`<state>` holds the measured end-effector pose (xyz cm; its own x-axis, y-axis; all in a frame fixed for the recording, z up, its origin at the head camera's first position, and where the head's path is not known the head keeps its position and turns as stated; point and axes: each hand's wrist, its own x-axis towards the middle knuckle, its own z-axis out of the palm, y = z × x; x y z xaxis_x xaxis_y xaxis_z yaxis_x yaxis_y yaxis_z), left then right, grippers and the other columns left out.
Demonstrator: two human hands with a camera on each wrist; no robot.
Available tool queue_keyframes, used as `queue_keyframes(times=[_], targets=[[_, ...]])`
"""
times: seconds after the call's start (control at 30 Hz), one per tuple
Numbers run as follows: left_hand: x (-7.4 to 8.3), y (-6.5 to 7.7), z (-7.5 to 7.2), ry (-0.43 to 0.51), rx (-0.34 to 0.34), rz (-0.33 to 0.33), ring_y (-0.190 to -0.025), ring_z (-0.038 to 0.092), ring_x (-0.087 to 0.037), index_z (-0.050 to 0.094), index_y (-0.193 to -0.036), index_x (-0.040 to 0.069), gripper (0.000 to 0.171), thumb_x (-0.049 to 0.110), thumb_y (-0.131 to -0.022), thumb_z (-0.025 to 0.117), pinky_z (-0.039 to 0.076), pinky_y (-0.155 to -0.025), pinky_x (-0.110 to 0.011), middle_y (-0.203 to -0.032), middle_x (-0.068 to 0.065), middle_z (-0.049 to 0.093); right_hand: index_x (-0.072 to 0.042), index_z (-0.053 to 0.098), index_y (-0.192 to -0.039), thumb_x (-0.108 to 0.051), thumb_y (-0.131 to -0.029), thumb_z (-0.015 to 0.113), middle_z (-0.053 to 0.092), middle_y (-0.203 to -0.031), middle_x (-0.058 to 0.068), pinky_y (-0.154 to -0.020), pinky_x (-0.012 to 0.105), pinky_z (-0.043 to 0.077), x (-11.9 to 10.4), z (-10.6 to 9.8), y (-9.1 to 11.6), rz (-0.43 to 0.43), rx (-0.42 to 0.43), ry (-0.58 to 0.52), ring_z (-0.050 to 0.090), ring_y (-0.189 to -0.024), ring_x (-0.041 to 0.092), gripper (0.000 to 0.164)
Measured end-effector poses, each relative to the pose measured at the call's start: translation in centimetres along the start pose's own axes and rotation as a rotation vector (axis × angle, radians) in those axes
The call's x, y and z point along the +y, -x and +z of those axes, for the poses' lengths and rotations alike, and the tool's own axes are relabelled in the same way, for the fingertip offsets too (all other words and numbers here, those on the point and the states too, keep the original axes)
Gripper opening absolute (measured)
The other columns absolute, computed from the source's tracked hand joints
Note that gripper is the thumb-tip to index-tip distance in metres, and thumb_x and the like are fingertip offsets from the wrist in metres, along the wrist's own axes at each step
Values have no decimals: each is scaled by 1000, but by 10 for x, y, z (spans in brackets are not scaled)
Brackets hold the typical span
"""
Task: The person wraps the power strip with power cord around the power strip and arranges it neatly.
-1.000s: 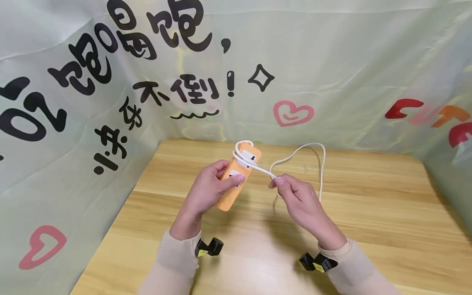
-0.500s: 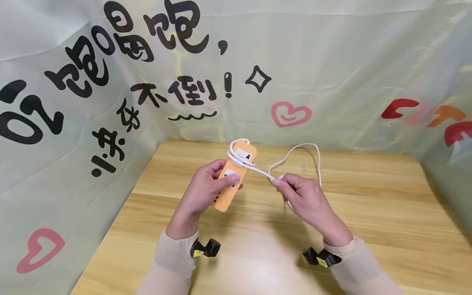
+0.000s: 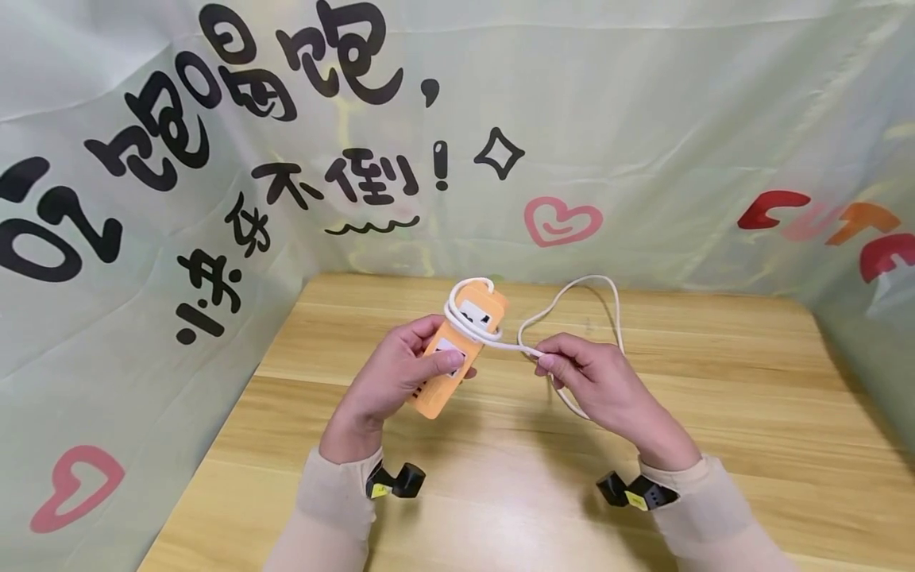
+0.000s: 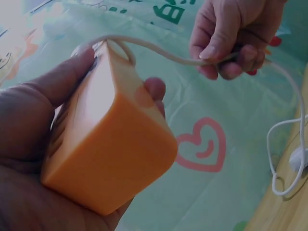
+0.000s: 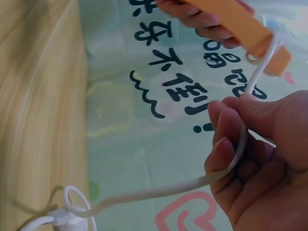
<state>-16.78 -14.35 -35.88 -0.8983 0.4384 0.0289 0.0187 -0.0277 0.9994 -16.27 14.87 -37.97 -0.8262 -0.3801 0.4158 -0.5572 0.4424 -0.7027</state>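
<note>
An orange power strip (image 3: 436, 395) with white socket faces is held up over the table in my left hand (image 3: 393, 369); the thumb lies across its front and fingertips show past its far side. Its white cord (image 3: 506, 345) loops round the upper end of the strip. From there the cord runs taut to my right hand (image 3: 596, 381), which pinches it between thumb and forefinger. In the right wrist view the cord (image 5: 159, 191) passes through the curled fingers and down to a white plug (image 5: 72, 221) on the table.
Slack cord (image 3: 616, 310) arcs across the wooden table (image 3: 715, 381) behind my right hand. A printed cloth (image 3: 679, 119) with lettering and hearts walls the back and sides. Each wrist carries a small black camera (image 3: 409, 480).
The right hand has moved a little right and toward me, drawing the cord lower across the strip. The strip has tilted slightly in the left hand, which keeps its grip.
</note>
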Motion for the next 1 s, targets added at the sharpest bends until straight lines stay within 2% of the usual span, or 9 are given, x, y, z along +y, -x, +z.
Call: queue_keyframes(times=[0.13, 0.23, 0.33, 0.4, 0.53, 0.63, 0.73, 0.87, 1.0], targets=[[-2, 1, 3, 46, -112, 11, -91, 78, -26, 61, -140, 0, 50, 17, -96, 79, 63, -76, -34, -114, -11, 75, -18, 71, -89, -10, -100, 72, 59, -69, -11, -56, 24, 45, 5, 4, -1, 15, 16, 116, 52, -60, 3, 14], [-5, 2, 3, 80, -177, 45, -91, 78, -26, 56, -144, -4, 58, 17, -96, 79, 64, -81, -36, -116, -11, 74, -20, 63, -78, -21, -98, 76, 45, -62, -12, -53, 24, 36, 8, 6, -3, 67, 16, 194, 41, -55, 3, 24], [-8, 2, 1, 82, -182, 78, -91, 78, -26, 53, -148, -2, 60, 17, -97, 78, 64, -81, -36, -118, -10, 74, -21, 57, -73, -26, -98, 76, 36, -61, -11, -53, 24, 31, 8, 2, -3, 114, 33, 212, 34, -55, 5, 32], [-9, 1, -1, 78, -162, 89, -92, 77, -27, 52, -149, 0, 60, 17, -98, 77, 63, -79, -36, -119, -9, 73, -20, 58, -74, -26, -102, 72, 39, -63, -10, -54, 25, 32, 7, -3, -2, 133, 42, 177, 36, -56, 6, 31], [-11, -1, -5, 94, -114, 97, -91, 77, -29, 51, -151, 5, 60, 17, -98, 75, 63, -79, -36, -122, -7, 70, -17, 70, -87, -17, -109, 59, 61, -76, -8, -63, 24, 44, 5, -15, 0, 133, -11, 41, 52, -68, 6, 25], [-13, -3, -8, 122, -107, 105, -89, 76, -29, 53, -151, 8, 59, 17, -97, 76, 63, -80, -38, -121, -7, 70, -16, 75, -94, -10, -107, 60, 68, -84, -6, -66, 23, 48, 7, -19, 1, 88, -37, 10, 58, -74, 7, 21], [-15, -3, -9, 146, -146, 101, -88, 77, -29, 55, -149, 7, 60, 20, -96, 79, 64, -81, -38, -120, -7, 72, -18, 74, -89, -11, -102, 69, 63, -76, -9, -61, 24, 45, 11, -15, -1, 31, -2, 112, 53, -67, 5, 16], [-16, -3, -6, 155, -249, 85, -92, 77, -26, 51, -148, -4, 65, 19, -95, 80, 64, -85, -41, -118, -6, 73, -20, 65, -75, -20, -94, 80, 47, -63, -12, -55, 25, 36, 16, -8, -4, 28, 110, 311, 42, -58, 6, 25], [-16, -4, -1, 55, -360, 64, -92, 75, -23, 54, -143, -8, 56, 11, -96, 77, 63, -84, -38, -115, -6, 74, -20, 56, -64, -30, -88, 86, 39, -57, -10, -51, 27, 32, 17, -3, -3, 61, 196, 447, 37, -53, 9, 39]])
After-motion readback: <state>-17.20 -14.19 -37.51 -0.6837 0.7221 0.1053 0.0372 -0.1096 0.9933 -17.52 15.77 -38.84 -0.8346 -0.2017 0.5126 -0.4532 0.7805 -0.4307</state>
